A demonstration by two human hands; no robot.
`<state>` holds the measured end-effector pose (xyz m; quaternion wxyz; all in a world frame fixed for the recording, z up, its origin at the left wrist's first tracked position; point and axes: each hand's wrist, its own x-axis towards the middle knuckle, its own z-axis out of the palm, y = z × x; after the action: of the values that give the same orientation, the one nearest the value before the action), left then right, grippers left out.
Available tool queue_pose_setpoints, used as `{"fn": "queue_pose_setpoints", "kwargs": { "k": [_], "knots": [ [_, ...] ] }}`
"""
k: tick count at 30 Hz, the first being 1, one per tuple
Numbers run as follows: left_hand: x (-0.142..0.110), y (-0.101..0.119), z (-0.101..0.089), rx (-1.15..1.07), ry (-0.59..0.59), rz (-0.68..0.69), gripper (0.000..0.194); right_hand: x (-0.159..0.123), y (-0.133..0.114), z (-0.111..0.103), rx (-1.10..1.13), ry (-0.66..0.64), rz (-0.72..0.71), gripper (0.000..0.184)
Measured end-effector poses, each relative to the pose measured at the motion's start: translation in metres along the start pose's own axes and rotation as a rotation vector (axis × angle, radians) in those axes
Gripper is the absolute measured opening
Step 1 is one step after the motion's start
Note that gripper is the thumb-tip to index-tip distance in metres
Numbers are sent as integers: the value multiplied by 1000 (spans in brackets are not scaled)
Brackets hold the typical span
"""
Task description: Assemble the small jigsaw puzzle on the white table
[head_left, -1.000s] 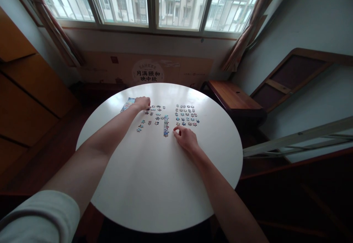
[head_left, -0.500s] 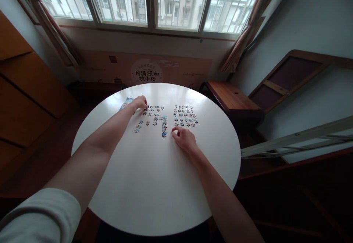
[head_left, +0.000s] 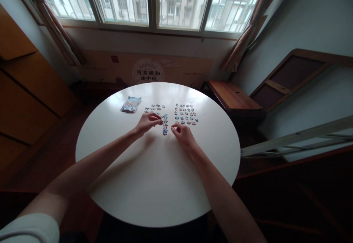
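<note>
- Table [head_left: 154, 184]: round, white; the bare near surface leaves room for both forearms.
- Right hand [head_left: 185, 135]: thumb and index finger drawn together just beside the strip, probably ready to steady it; whether they hold anything cannot be told.
- Joined strip [head_left: 165, 129]: assembled puzzle pieces, flat on the table between the hands, presumably placed centrally so both hands reach it.
- Left hand [head_left: 147, 122]: fingertips appear to pinch a small dark puzzle piece [head_left: 161, 122] at the strip's left edge; a fingertip grip suits fine alignment.
- Right-hand loose pieces [head_left: 193, 123]: spaced in rough rows, likely for easy scanning and single pickup.
- Left-hand loose pieces [head_left: 158, 106]: scattered beyond the left hand, which partly hides the group.
- Printed packet [head_left: 131, 104]: flat at far left, plausibly a picture reference kept outside the working area.
</note>
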<state>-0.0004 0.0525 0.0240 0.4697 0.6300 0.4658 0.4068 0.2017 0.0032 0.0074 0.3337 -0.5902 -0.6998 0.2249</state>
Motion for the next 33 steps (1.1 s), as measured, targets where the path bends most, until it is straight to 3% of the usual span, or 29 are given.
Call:
{"fn": "queue_pose_setpoints", "kwargs": {
  "k": [6, 10, 14, 18, 23, 33],
  "knots": [
    [-33, -5, 19, -132, 37, 30, 33, 1, -1, 6, 261, -62, -196, 23],
    [-40, -8, 23, -162, 61, 31, 31, 1, 0, 10, 299, -90, -223, 29],
    [-42, -12, 20, -143, 8, 8, 29, 1, -2, 10, 254, -69, -243, 21],
    [-41, -16, 13, 84, -35, 135, 21, -1, -4, 6, 122, -97, -173, 17],
    [-45, -18, 11, 551, 59, 277, 13, -3, -7, 4, -57, -149, -88, 18],
    [-51, -18, 16, 698, -16, 278, 17, -7, -11, 8, -253, -201, -117, 19]
  ]
}}
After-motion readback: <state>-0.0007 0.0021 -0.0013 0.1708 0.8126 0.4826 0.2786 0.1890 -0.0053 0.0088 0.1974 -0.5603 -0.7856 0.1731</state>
